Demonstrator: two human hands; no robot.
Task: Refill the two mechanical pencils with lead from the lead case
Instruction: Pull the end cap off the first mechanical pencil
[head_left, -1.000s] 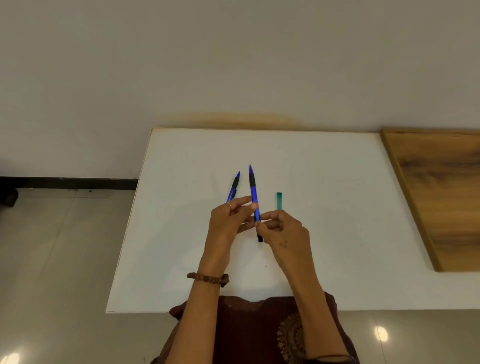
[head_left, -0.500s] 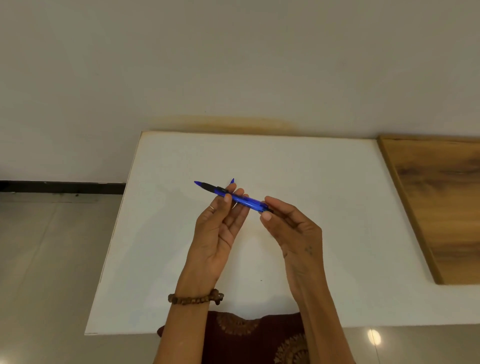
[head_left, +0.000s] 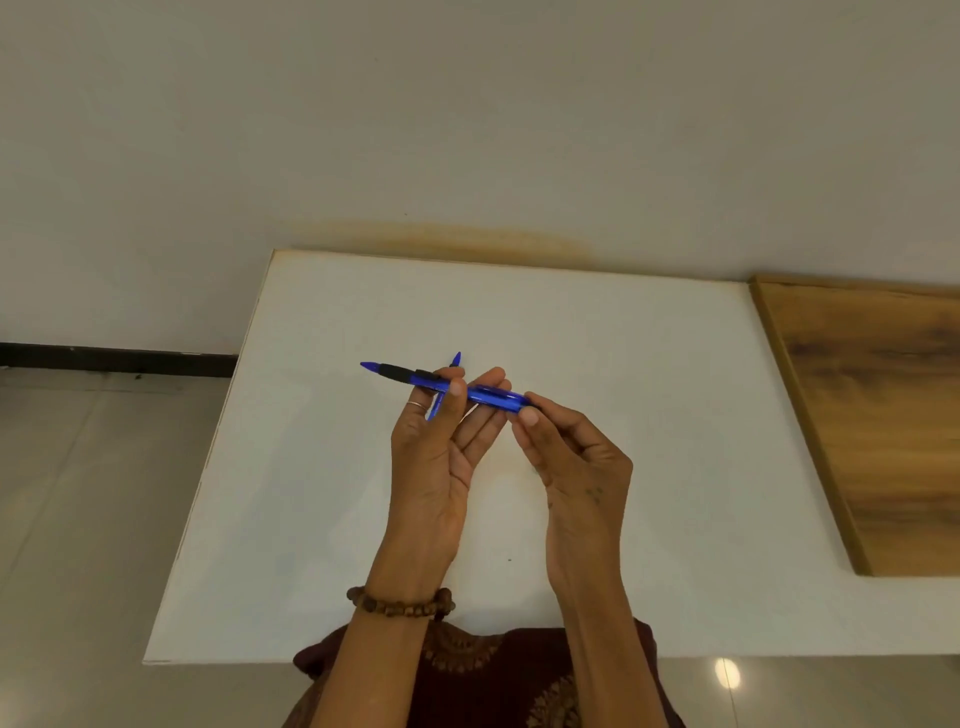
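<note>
A white table (head_left: 597, 364) stood against a pale wall. Above its middle, the left hand (head_left: 436, 457) gripped a blue pencil (head_left: 441, 383) level, while the right hand (head_left: 571, 457) pinched its rear end. A second pencil (head_left: 453, 360) lay behind.

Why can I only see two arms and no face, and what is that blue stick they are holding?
The camera sits on the person's head and looks forward and down, so you see only what that person sees: their own two arms reaching out over a white table.

The blue stick is a mechanical pencil. It lies almost sideways in the air, with its pointed tip toward the left. The left hand holds its middle with the fingers, and the right hand pinches its back end.

Look behind the left hand: a second blue pencil lies on the table, mostly hidden, with only its tip and a bit of its body showing.

The left wrist wears a brown bead bracelet. To the right of the table is a wooden surface.
</note>
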